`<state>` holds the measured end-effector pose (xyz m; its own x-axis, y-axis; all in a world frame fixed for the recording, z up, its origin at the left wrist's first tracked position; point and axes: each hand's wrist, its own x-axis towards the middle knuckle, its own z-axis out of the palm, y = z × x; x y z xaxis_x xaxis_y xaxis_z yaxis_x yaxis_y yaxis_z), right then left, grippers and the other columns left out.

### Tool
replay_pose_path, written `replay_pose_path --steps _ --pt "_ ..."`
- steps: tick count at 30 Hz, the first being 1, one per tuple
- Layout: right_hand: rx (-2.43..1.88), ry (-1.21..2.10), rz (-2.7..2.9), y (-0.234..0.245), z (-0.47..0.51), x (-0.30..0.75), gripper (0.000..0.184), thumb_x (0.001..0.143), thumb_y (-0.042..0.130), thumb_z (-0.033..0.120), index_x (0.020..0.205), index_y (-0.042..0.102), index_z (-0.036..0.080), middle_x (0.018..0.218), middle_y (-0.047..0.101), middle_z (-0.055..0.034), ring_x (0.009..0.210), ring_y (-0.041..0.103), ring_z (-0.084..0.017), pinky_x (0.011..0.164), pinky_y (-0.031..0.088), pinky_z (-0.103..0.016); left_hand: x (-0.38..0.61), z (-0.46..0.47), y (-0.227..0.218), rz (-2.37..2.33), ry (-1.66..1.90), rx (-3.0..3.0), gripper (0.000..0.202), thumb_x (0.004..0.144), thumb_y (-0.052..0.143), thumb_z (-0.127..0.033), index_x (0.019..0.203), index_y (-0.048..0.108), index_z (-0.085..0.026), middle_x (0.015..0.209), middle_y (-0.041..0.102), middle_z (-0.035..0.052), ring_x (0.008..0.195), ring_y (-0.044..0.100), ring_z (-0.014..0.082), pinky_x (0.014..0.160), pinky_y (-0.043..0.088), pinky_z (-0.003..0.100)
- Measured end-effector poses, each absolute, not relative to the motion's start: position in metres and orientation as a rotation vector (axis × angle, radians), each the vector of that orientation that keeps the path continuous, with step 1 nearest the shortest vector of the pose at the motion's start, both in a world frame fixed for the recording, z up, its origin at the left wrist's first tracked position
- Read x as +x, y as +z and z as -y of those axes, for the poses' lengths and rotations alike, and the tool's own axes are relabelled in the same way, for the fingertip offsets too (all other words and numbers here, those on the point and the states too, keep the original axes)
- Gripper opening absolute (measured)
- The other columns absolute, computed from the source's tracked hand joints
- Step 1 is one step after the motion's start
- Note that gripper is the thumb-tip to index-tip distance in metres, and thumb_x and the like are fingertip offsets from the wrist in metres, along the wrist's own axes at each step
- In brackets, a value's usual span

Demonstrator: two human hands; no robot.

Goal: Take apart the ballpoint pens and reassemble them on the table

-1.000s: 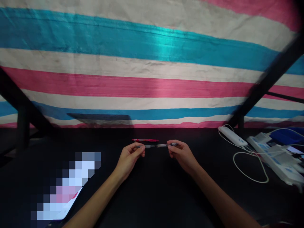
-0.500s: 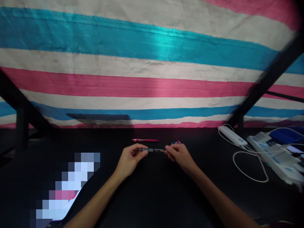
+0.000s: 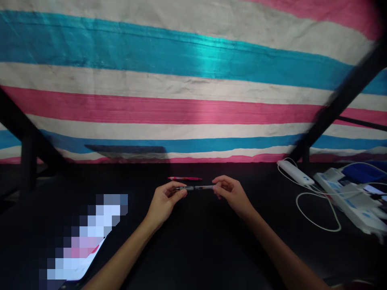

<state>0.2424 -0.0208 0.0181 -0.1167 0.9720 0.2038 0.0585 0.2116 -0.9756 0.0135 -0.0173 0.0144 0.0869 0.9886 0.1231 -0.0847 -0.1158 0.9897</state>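
Level above the black tabletop lies a slim pen (image 3: 199, 187) with a grey grip and a clear barrel, stretched between my two hands. My left hand (image 3: 166, 201) pinches its grey end between thumb and fingers. At the other end, my right hand (image 3: 231, 191) has thumb and fingertips closed on the clear barrel, the index finger lifted a little. Just beyond the hands rests a red pen (image 3: 185, 178), lying crosswise on the table.
A tablet or phone with a lit, blurred screen (image 3: 87, 241) lies at the left. On the right are a white power bank (image 3: 295, 172), a power strip (image 3: 350, 201) and looped white cables (image 3: 317, 228). A striped sheet (image 3: 193, 108) hangs behind, between black frame bars.
My right hand has shifted slightly right and up, and its index finger has risen. The pen has risen slightly. Several pen tips once visible behind my right hand are now hidden.
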Motion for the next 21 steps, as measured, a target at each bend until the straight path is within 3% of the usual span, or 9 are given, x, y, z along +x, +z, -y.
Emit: replay_pose_path --steps 3,7,9,12,13,15,17,19,21 --pt "-1.091 1.141 1.457 0.0171 0.0222 0.2392 0.025 0.084 0.056 0.040 0.095 0.062 0.019 0.057 0.056 0.0023 0.050 0.050 -0.011 0.050 0.040 -0.024 0.0144 0.0175 0.0145 -1.020 1.259 1.279 0.019 0.066 0.076 -0.026 0.082 0.072 -0.017 0.069 0.068 0.0028 0.067 0.061 0.0153 0.066 0.046 0.025" --pt "-1.089 1.161 1.545 0.0211 0.0256 0.2380 0.024 0.077 0.067 0.035 0.097 0.062 0.022 0.063 0.057 0.0035 0.053 0.052 -0.011 0.052 0.039 -0.023 0.0148 0.0177 0.0146 -1.033 1.259 1.289 0.018 0.067 0.075 -0.026 0.082 0.072 -0.017 0.068 0.068 0.0027 0.067 0.062 0.0158 0.066 0.046 0.026" --pt "-1.110 1.119 1.581 0.0223 0.0259 0.2380 0.016 0.077 0.067 0.035 0.082 0.063 0.020 0.061 0.056 0.0030 0.053 0.051 -0.010 0.052 0.038 -0.023 0.0148 0.0179 0.0140 -1.036 1.253 1.287 0.018 0.067 0.075 -0.026 0.082 0.072 -0.018 0.068 0.068 0.0027 0.067 0.062 0.0156 0.067 0.047 0.026" --pt "-1.175 1.101 1.607 0.0208 0.0248 0.2380 0.037 0.089 0.049 0.042 0.065 0.061 0.017 0.052 0.053 0.0008 0.048 0.047 -0.010 0.049 0.036 -0.024 0.0149 0.0179 0.0129 -1.029 1.236 1.292 0.018 0.067 0.075 -0.026 0.082 0.071 -0.018 0.067 0.068 0.0024 0.067 0.061 0.0149 0.067 0.046 0.025" --pt "-1.176 1.115 1.595 0.0200 0.0245 0.2380 0.037 0.090 0.046 0.043 0.070 0.063 0.017 0.053 0.053 0.0004 0.048 0.047 -0.011 0.048 0.036 -0.024 0.0149 0.0176 0.0127 -1.026 1.233 1.294 0.018 0.067 0.075 -0.026 0.082 0.071 -0.018 0.067 0.067 0.0023 0.067 0.061 0.0147 0.067 0.046 0.025" --pt "-1.128 1.140 1.554 0.0189 0.0246 0.2383 0.024 0.086 0.054 0.040 0.098 0.062 0.020 0.067 0.059 -0.0004 0.055 0.051 -0.012 0.049 0.038 -0.023 0.0146 0.0170 0.0124 -1.027 1.234 1.292 0.017 0.068 0.075 -0.026 0.082 0.071 -0.018 0.068 0.067 0.0021 0.068 0.061 0.0145 0.067 0.046 0.025" --pt "-1.049 1.137 1.524 0.0191 0.0256 0.2382 0.048 0.075 0.069 0.030 0.119 0.051 0.026 0.088 0.060 -0.0018 0.070 0.056 -0.013 0.054 0.043 -0.023 0.0140 0.0164 0.0122 -1.032 1.236 1.289 0.017 0.068 0.075 -0.026 0.083 0.071 -0.018 0.068 0.067 0.0021 0.068 0.061 0.0147 0.068 0.046 0.025" --pt "-0.985 1.121 1.512 0.0197 0.0266 0.2373 0.059 0.069 0.074 0.023 0.121 0.047 0.028 0.094 0.058 -0.0016 0.076 0.057 -0.014 0.060 0.045 -0.023 0.0136 0.0162 0.0117 -1.036 1.236 1.289 0.018 0.068 0.075 -0.026 0.083 0.071 -0.018 0.069 0.067 0.0021 0.069 0.061 0.0148 0.068 0.047 0.025" --pt "-0.984 1.121 1.495 0.0198 0.0271 0.2355 0.044 0.075 0.069 0.025 0.115 0.050 0.025 0.083 0.059 0.0002 0.069 0.056 -0.013 0.059 0.044 -0.024 0.0136 0.0164 0.0112 -1.034 1.234 1.289 0.018 0.068 0.075 -0.026 0.083 0.071 -0.018 0.069 0.068 0.0022 0.069 0.061 0.0147 0.068 0.047 0.025"
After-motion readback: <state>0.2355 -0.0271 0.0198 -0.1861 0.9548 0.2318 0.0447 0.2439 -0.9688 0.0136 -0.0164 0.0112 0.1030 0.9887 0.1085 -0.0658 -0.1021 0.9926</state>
